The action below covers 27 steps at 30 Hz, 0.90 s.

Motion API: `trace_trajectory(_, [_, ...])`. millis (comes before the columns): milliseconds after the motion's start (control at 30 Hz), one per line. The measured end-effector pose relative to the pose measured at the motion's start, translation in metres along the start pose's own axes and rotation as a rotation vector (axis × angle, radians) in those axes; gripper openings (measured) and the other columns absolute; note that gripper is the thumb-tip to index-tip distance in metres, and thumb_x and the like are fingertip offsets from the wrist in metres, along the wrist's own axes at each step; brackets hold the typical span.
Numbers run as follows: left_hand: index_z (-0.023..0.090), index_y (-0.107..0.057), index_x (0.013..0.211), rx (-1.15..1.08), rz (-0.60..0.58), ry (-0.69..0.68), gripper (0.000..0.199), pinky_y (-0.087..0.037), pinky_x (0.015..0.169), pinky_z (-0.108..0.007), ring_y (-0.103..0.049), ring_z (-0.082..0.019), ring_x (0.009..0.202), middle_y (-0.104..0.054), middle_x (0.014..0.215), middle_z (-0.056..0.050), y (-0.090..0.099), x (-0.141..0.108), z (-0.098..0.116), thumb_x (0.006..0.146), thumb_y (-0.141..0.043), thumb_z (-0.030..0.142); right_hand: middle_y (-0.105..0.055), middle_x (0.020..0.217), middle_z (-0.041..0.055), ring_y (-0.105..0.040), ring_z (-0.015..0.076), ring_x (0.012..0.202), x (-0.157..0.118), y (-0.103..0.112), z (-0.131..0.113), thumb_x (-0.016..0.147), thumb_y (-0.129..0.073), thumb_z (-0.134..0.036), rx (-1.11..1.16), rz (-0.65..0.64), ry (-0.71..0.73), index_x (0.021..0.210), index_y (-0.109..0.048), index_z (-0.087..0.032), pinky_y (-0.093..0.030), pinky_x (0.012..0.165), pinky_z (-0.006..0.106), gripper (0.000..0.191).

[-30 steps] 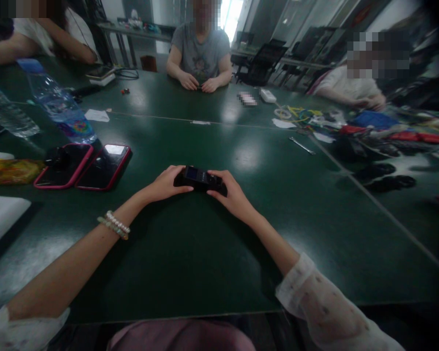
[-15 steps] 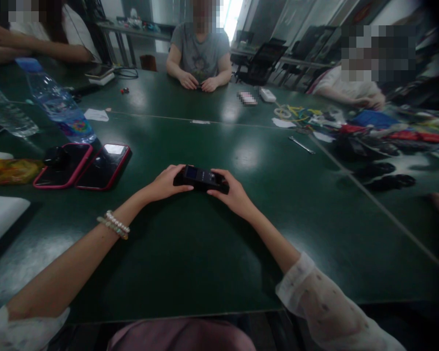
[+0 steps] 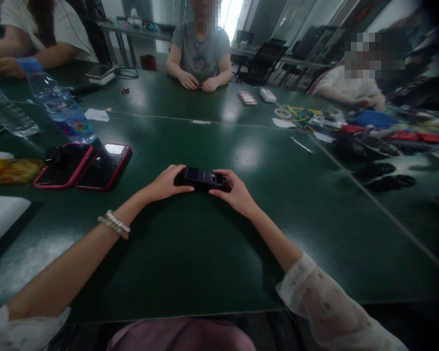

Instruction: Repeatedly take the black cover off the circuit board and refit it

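Note:
A black handheld device with a small screen [image 3: 203,178] lies lengthwise across the green table [image 3: 190,253] in front of me. Its exact kind I cannot make out. My left hand [image 3: 167,184] is closed around the left end, thumb along the near side and fingers over the far side. At the other end, my right hand [image 3: 237,193] grips it between thumb and fingers. Two phones in red-pink cases [image 3: 104,168] lie side by side to the left of my left hand.
Two plastic bottles [image 3: 60,105] and a yellow packet [image 3: 14,169] stand or lie at left. A wrench [image 3: 302,145] lies right of centre, near piled cables and tools [image 3: 373,124]. Other people sit around the table, one directly opposite [image 3: 201,53].
My right hand has shifted slightly to the right along the device's end. My left hand stays put. At the far left, another person's arms have moved lower.

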<state>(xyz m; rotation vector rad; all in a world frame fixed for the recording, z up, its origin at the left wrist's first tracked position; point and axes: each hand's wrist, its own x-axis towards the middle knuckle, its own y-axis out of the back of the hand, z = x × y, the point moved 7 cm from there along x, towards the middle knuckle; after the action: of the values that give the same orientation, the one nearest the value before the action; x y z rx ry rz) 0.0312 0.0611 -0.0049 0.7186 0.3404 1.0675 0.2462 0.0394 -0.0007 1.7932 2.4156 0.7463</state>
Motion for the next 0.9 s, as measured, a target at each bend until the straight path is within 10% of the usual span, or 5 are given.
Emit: trace_trajectory(900, [0.018, -0.055, 0.124, 0.013, -0.014, -0.003, 0.066, -0.048, 0.097, -0.048, -0.055, -0.031, 0.111, -0.056, 0.120, -0.012, 0.0007, -0.0001, 0.0045, 0.077, -0.073, 0.060, -0.067, 0.124, 0.0078, -0.064, 0.0278, 0.121, -0.0015, 0.0013, -0.0039, 0.078, -0.080, -0.033, -0.060, -0.021, 0.037, 0.126, -0.052, -0.026, -0.049, 0.107, 0.051, 0.056])
